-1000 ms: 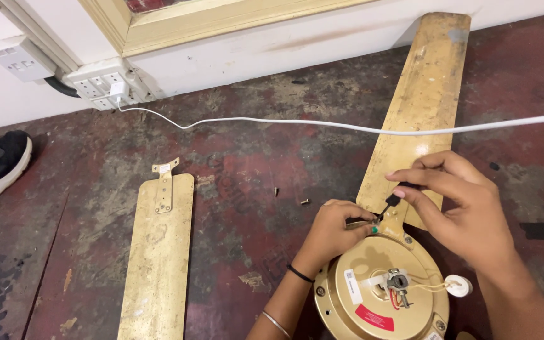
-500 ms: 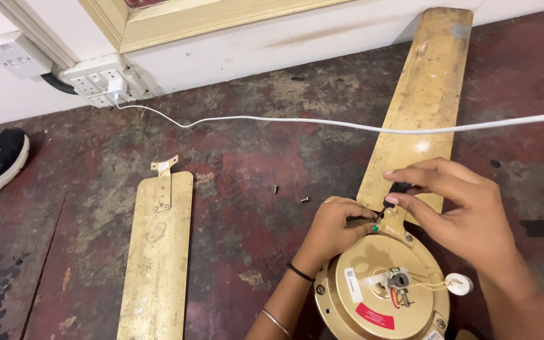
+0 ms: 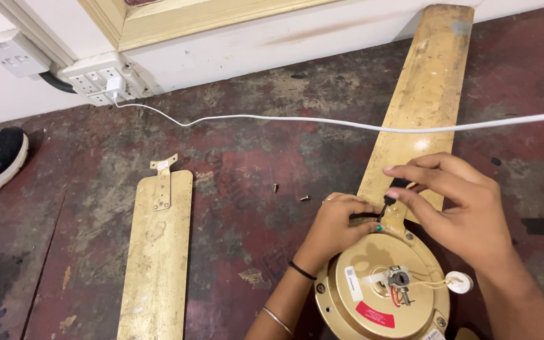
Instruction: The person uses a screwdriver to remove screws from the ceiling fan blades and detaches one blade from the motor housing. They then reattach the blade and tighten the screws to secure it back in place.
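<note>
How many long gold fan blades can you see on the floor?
2. One fan blade lies loose on the left. The other blade is on the right, fixed to the fan motor by both hands. More may be hidden below the picture.

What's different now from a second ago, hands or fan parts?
Very little. The right hand has eased slightly left, fingertips closer over the small black tool at the joint where the attached blade meets the fan motor. The left hand stays at that joint. Loose blade, screws and white cable are unmoved.
</note>
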